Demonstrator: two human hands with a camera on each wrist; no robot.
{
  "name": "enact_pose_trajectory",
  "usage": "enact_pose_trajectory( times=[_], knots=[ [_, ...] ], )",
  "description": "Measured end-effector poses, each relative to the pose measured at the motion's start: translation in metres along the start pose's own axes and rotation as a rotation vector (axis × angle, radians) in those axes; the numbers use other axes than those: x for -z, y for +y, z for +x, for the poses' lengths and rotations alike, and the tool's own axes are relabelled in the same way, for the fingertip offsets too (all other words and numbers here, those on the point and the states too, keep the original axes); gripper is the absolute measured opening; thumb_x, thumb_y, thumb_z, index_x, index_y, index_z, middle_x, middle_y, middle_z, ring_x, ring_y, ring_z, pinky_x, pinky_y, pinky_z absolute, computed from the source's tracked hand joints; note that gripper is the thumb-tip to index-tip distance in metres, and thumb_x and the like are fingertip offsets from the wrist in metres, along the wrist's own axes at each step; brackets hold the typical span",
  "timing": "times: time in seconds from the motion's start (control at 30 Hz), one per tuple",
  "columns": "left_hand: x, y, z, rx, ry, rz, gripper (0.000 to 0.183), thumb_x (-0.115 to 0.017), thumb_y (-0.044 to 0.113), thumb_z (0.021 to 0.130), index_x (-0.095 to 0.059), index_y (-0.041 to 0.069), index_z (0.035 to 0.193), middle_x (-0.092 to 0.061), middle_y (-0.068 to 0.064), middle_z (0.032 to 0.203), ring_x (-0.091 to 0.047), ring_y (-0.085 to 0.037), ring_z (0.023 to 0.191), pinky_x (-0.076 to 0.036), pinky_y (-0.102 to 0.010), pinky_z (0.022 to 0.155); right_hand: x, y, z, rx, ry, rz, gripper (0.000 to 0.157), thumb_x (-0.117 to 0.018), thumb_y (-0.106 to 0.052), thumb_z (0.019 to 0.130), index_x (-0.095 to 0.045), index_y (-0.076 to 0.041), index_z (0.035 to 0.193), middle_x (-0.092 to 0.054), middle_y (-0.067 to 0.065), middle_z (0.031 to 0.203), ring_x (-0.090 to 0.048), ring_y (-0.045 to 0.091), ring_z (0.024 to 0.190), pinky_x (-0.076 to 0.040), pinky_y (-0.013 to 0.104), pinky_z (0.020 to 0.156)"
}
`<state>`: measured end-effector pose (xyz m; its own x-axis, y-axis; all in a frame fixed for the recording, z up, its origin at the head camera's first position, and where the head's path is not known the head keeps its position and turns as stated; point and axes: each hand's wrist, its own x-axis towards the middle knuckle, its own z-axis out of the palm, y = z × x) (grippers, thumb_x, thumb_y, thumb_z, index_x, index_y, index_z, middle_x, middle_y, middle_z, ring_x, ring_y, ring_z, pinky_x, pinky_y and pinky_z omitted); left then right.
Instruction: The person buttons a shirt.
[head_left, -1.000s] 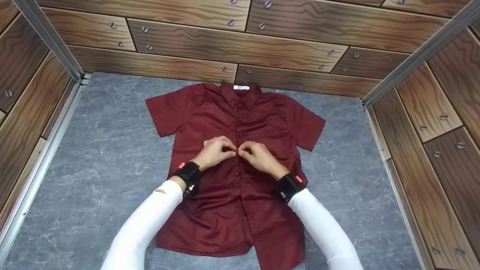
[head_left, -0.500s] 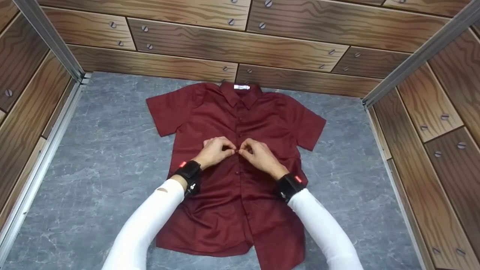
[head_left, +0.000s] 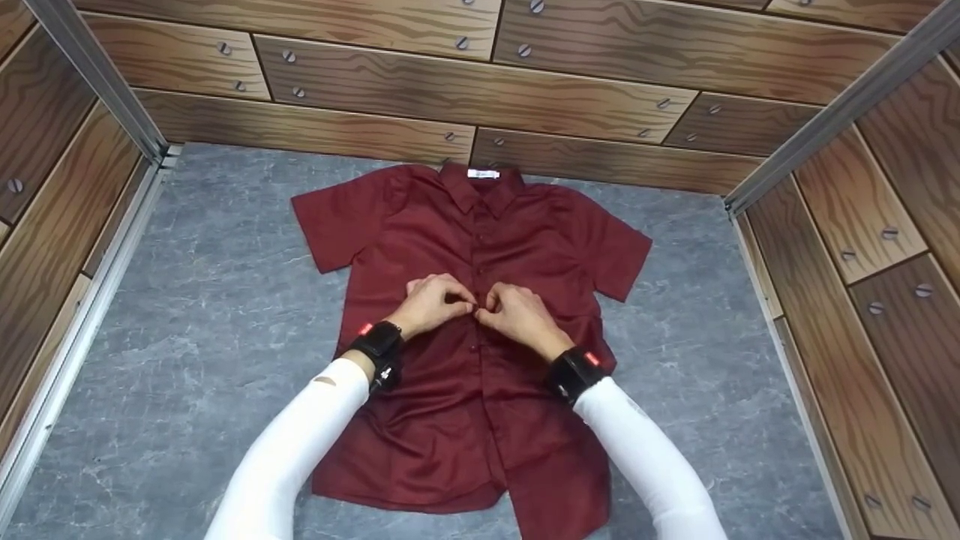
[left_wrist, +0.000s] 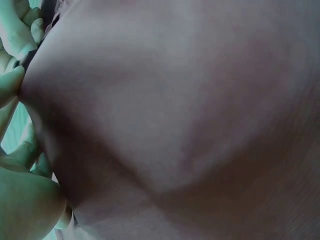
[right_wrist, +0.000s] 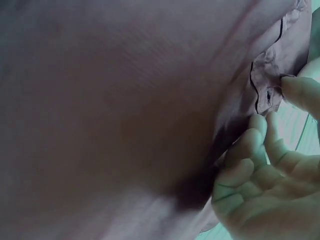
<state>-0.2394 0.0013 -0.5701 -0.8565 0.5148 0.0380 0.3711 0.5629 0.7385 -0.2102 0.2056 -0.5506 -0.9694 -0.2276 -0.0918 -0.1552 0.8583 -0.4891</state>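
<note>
Forearms (head_left: 296,442) angled in from 7 and 5 o'clock, my left hand (head_left: 433,304) pinches the red shirt (head_left: 431,405) mid-front; my right hand (head_left: 519,311) curls alongside, thumb and index slightly parted, can't tell if it's gripping. Shirt's flat on grey surface (head_left: 225,300), collar (head_left: 456,184) at 12, long axis 12-to-6.

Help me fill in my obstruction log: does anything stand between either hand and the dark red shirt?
Nothing visible does. In the head view, the left hand and the right hand both touch the dark red shirt at its front placket, with no other object between.
</note>
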Motion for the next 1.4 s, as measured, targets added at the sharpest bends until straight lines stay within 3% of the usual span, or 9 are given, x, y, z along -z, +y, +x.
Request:
enact_pose_trajectory(
  times=[0.23, 0.7, 1.07, 1.4],
  knots=[
    [-0.001, 0.001, 0.000, 0.015, -0.007, -0.011, 0.011, -0.077, 0.023, 0.091, -0.083, 0.021, 0.099, -0.073, 0.003, 0.108, -0.060, -0.024, 0.105, -0.031, -0.050, 0.094, 0.002, 0.002, 0.001, -0.018, -0.048, -0.017, 0.010, -0.073, -0.024, 0.087, -0.073, -0.014, 0.084, -0.069, -0.003, 0.079, -0.063, 0.020, 0.073, -0.053, 0.039, 0.071],
    [-0.002, 0.006, 0.001, 0.058, -0.023, -0.007, 0.009, -0.077, 0.022, 0.089, -0.082, 0.019, 0.096, -0.068, 0.000, 0.107, -0.056, -0.026, 0.107, -0.027, -0.053, 0.098, 0.010, 0.009, 0.002, -0.045, -0.107, 0.219, 0.011, -0.070, -0.016, 0.093, -0.079, -0.010, 0.091, -0.074, -0.002, 0.089, -0.062, 0.014, 0.080, -0.049, 0.031, 0.078],
    [-0.003, 0.009, 0.002, 0.078, -0.029, 0.029, 0.012, -0.077, 0.027, 0.092, -0.082, 0.019, 0.100, -0.063, -0.005, 0.116, -0.051, -0.029, 0.115, -0.030, -0.053, 0.096, 0.010, 0.010, 0.004, 0.014, -0.117, 0.309, 0.009, -0.066, -0.015, 0.097, -0.071, -0.008, 0.097, -0.070, 0.001, 0.094, -0.061, 0.017, 0.088, -0.046, 0.032, 0.082],
    [-0.004, 0.014, 0.001, 0.077, -0.005, 0.049, 0.006, -0.077, 0.024, 0.089, -0.082, 0.021, 0.091, -0.062, -0.003, 0.113, -0.051, -0.028, 0.116, -0.031, -0.052, 0.096, 0.012, 0.008, 0.001, 0.056, -0.110, 0.360, 0.007, -0.065, -0.013, 0.096, -0.070, -0.009, 0.098, -0.069, 0.000, 0.092, -0.060, 0.014, 0.086, -0.046, 0.031, 0.080]
  ],
)
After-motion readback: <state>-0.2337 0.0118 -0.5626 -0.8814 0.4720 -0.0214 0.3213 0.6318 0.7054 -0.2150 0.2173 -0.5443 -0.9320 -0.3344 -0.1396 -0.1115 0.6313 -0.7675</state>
